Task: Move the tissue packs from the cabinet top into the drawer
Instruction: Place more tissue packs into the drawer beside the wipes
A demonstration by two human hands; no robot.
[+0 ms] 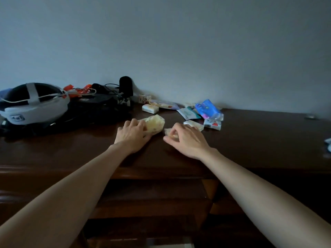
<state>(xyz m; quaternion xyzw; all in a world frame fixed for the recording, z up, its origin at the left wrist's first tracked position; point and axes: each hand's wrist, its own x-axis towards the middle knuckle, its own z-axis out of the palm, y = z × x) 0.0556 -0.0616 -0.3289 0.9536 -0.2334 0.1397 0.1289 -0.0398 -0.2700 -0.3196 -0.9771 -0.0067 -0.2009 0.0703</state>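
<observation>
On the dark wooden cabinet top my left hand closes around a yellowish tissue pack. My right hand grips a smaller pale pack, mostly hidden under its fingers. Further back lie more packs: a white one, a teal one, a blue one, a white one with red marks and a pale one. Below the cabinet's front edge the drawer stands open, dark inside.
A white and grey headset sits at the left on a black bag, with cables and a black microphone behind. A small patterned box stands by the wall. A pale object lies at the right edge.
</observation>
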